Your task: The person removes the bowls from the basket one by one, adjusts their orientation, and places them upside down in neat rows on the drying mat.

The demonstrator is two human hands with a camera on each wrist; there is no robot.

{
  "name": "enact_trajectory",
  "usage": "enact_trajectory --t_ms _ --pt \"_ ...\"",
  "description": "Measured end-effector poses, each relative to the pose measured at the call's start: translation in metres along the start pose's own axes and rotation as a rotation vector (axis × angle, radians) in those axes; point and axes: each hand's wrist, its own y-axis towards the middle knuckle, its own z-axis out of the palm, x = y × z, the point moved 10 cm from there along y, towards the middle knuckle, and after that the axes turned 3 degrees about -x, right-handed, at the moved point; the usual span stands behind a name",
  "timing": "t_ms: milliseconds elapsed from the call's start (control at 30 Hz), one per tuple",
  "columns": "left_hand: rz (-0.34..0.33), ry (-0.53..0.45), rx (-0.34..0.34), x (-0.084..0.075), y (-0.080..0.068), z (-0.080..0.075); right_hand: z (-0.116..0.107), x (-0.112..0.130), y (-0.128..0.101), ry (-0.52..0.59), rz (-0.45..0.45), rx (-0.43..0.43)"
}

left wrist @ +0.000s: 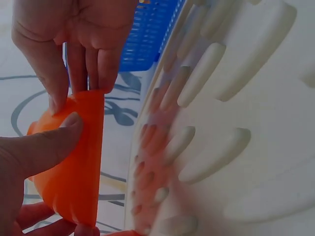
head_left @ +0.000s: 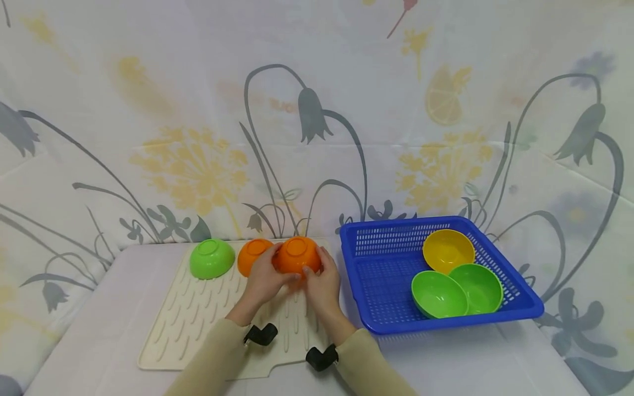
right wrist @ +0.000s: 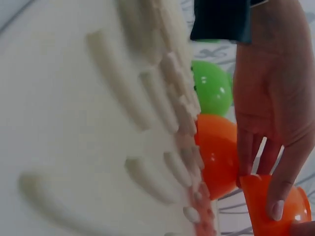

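Both hands hold one upside-down orange bowl (head_left: pixel 299 254) close over the back of a cream ridged drying mat (head_left: pixel 198 319). My left hand (head_left: pixel 264 278) grips its left side, and my right hand (head_left: pixel 323 280) grips its right side. In the left wrist view the orange bowl (left wrist: pixel 74 162) shows its rim facing the mat, with a gap between them. A second orange bowl (head_left: pixel 252 256) lies upside down on the mat, partly behind the left hand. Left of it, a green bowl (head_left: pixel 212 258) also rests upside down. The right wrist view shows the held bowl (right wrist: pixel 270 206) beside the other orange bowl (right wrist: pixel 219 155).
At the right stands a blue plastic basket (head_left: pixel 351 275). Inside its right half are a yellow bowl (head_left: pixel 448 250) and two green bowls, one (head_left: pixel 438 297) overlapping the other (head_left: pixel 480 289). A flowered cloth (head_left: pixel 317 181) hangs behind the table.
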Motion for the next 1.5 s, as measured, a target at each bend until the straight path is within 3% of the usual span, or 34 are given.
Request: enact_trajectory --t_ms 200,633,1033,1300,1500 --pt "-0.009 0.026 -0.021 -0.001 0.006 0.007 0.000 -0.009 0.009 0.021 0.042 -0.027" --pt "-0.038 0.060 0.024 0.007 0.016 0.025 0.004 -0.033 0.029 0.012 0.104 0.022" --pt "-0.052 0.003 0.028 0.012 0.016 0.033 0.006 -0.047 0.033 0.004 0.154 0.020" --pt "-0.053 0.015 0.025 0.012 0.015 0.032 0.005 -0.046 0.032 -0.041 0.147 0.007" --pt "-0.048 0.035 0.033 0.011 0.014 0.033 0.004 -0.038 0.028 0.004 0.141 -0.005"
